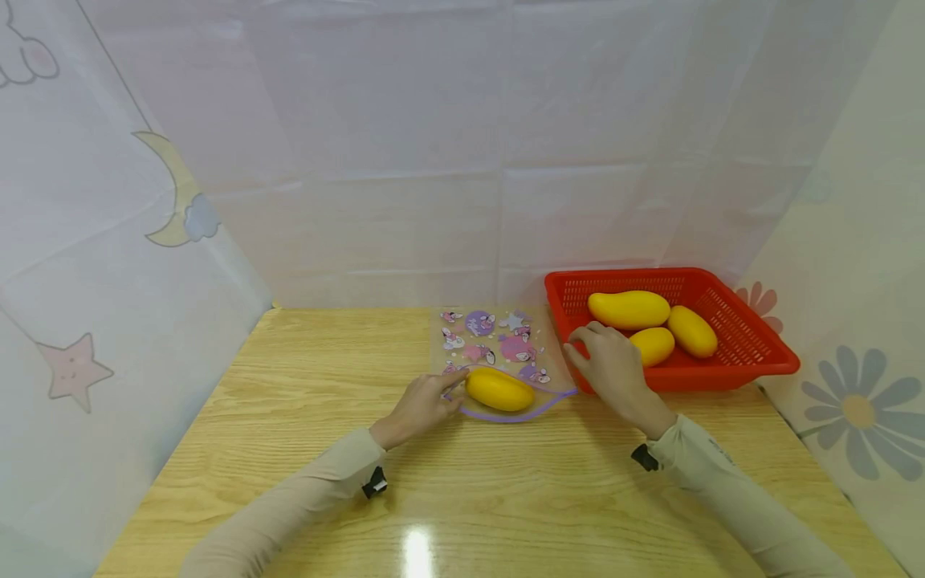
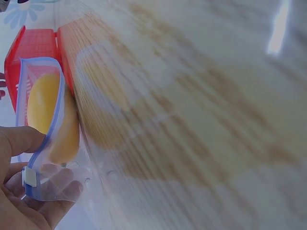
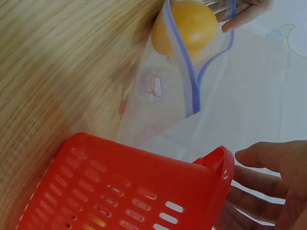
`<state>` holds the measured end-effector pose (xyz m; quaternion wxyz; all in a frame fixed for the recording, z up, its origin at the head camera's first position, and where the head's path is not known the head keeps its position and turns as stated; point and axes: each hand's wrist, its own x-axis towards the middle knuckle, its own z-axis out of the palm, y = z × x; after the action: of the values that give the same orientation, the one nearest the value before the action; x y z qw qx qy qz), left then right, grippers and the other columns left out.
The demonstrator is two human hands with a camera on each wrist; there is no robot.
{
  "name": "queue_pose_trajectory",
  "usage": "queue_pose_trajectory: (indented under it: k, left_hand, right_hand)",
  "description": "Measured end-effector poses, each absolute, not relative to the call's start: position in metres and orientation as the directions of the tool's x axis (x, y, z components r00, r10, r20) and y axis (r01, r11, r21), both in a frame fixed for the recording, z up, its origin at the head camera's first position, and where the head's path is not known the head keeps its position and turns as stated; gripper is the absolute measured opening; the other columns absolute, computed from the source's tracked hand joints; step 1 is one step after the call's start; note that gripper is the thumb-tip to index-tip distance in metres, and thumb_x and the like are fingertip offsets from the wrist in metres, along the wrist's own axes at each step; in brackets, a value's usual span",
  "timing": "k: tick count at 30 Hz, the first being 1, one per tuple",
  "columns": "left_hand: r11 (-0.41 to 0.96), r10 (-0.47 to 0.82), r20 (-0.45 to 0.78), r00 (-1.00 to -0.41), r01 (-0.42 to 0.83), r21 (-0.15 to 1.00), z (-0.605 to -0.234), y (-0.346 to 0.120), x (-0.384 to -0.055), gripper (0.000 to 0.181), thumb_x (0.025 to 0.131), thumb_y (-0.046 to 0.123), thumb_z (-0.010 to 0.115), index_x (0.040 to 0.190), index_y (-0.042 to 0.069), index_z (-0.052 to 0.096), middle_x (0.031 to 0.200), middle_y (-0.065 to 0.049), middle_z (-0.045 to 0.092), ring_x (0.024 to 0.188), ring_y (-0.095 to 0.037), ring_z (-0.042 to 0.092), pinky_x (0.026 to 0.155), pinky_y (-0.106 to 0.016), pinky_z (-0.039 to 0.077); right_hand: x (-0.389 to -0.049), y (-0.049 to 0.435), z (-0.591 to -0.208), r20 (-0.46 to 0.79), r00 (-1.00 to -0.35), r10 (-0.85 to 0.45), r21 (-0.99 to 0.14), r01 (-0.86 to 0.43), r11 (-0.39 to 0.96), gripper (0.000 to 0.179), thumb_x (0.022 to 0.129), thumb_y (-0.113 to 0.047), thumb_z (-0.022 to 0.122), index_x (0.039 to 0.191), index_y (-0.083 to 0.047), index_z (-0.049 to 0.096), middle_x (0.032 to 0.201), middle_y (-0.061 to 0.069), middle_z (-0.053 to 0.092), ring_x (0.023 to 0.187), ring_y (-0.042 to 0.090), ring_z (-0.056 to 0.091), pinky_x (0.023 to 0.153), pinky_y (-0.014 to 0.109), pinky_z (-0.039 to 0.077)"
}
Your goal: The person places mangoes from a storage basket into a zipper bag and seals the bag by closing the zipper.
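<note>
A clear slider zip bag (image 1: 451,341) with purple cartoon prints lies on the table, its purple-edged mouth spread toward me. Inside the mouth rests a yellow mango (image 1: 500,390). My left hand (image 1: 421,408) pinches the bag's left edge by the white slider (image 2: 29,177), thumb outside and fingers behind the clear film. On the other side, my right hand (image 1: 613,371) hovers at the left rim of a red basket (image 1: 751,371), fingers loosely bent and holding nothing. In the right wrist view its fingertips (image 3: 243,157) are right at the rim.
Several more yellow mangoes (image 1: 629,310) lie in the basket, at the back right of the wooden table (image 1: 325,361). White printed sheets (image 1: 390,160) rise behind the table and along both sides.
</note>
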<state>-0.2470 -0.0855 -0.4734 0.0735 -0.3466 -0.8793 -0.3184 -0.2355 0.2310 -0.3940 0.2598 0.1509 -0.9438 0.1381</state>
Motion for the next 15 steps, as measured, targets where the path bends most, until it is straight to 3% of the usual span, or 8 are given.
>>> queue_pose_trajectory:
  k: [15]
  left_hand:
    - [0.555, 0.562, 0.343, -0.752, 0.651, 0.517, -0.474, -0.085, -0.248, 0.05, 0.087, 0.002, 0.072, 0.135, -0.002, 0.057, 0.063, 0.005, 0.052, 0.038, 0.003, 0.025, 0.038, -0.015, 0.028]
  right_hand:
    - [-0.243, 0.25, -0.397, 0.517, -0.835, -0.187, -0.183, -0.322, 0.929, 0.022, 0.085, -0.016, 0.077, 0.096, 0.001, 0.071, 0.092, 0.018, 0.067, 0.074, 0.04, 0.065, 0.052, 0.051, 0.053]
